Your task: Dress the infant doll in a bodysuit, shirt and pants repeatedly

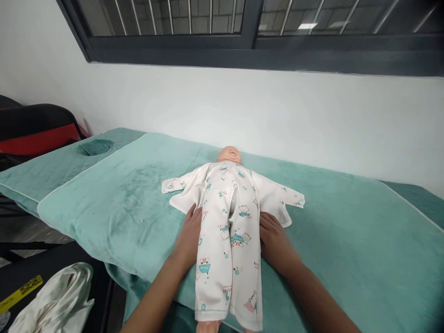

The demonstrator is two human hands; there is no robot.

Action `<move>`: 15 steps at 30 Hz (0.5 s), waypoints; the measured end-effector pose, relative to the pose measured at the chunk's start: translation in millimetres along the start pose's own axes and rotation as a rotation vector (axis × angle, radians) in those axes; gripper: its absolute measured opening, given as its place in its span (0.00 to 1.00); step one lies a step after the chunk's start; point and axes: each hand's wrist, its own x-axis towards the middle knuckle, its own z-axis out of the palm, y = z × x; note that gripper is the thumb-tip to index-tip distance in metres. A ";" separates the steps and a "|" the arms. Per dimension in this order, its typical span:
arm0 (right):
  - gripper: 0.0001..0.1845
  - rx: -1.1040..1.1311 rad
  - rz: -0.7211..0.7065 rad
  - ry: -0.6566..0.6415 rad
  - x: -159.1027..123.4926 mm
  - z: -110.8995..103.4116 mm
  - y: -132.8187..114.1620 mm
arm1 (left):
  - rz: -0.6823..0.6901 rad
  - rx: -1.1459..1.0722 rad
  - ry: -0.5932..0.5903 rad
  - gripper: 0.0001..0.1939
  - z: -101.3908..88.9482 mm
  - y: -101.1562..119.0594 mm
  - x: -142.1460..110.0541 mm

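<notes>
A baby doll (229, 154) lies on its back on a teal padded table (347, 240), head toward the wall. It wears a white printed sleepsuit (225, 231) with the sleeves spread to both sides. My left hand (189, 236) lies flat against the left side of the suit's legs, fingers stretched out. My right hand (275, 238) rests on the right side of the legs, fingers slightly curled on the fabric by the jacket's hem. Neither hand lifts anything.
The table has a face hole (94, 147) at its far left end. A white wall and a dark window frame stand behind. A black and red chair (38, 127) is at left. Crumpled white cloth (58, 298) lies low at the front left.
</notes>
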 end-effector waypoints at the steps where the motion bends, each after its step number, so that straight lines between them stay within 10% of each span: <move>1: 0.12 0.018 0.001 0.018 0.3 -2.5 -1.1 | -0.009 -0.007 -0.009 0.22 0.0 0.4 0.2; 15: 0.15 -0.063 -0.079 -0.061 4.5 -0.2 -10.6 | -0.042 -0.027 0.068 0.21 4.4 -2.3 -1.1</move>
